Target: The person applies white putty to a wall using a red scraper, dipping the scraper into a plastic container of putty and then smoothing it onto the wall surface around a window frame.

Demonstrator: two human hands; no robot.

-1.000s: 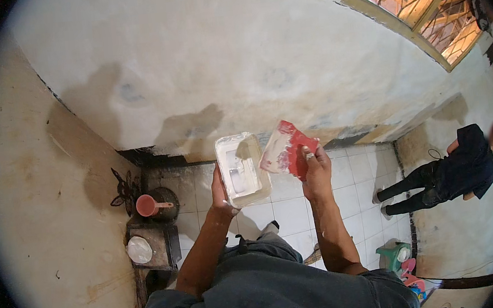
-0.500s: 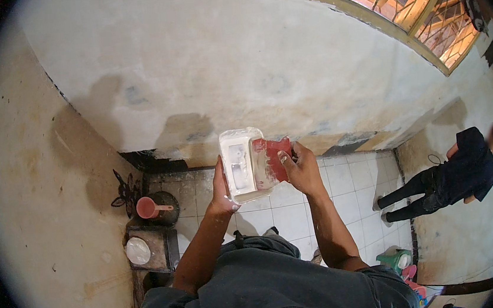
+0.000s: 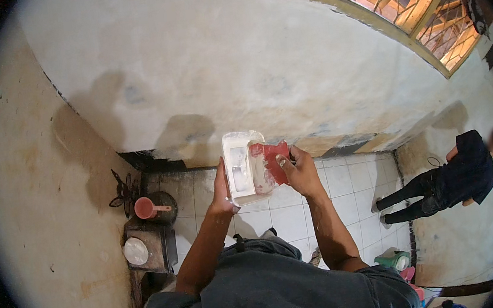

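Observation:
My left hand (image 3: 222, 193) grips a white rectangular tub (image 3: 230, 173) by its left side, fingers wrapped round beneath it. Whitish paste (image 3: 239, 169) coats the inside of the tub. A red flat scraper (image 3: 277, 162), smeared with the same paste, is pinched between the thumb and fingers of my right hand (image 3: 302, 172). The scraper's blade lies against the tub's right rim and reaches over it. White smears show on my right thumb and on my left hand near the tub's lower corner. The fingertips of my left hand are hidden by the tub.
A patchy white wall (image 3: 204, 81) rises ahead, with a yellow-framed barred window (image 3: 387, 15) at upper right. Left stand a stand (image 3: 154, 246) with a white lid-like disc (image 3: 136, 251) and a pink dipper (image 3: 145, 208). At right another person (image 3: 450, 170) stands; a green container (image 3: 392, 259) sits lower right.
The tub and the scraper have shifted slightly, the scraper a little to the left and down over the rim. Both hands keep their hold.

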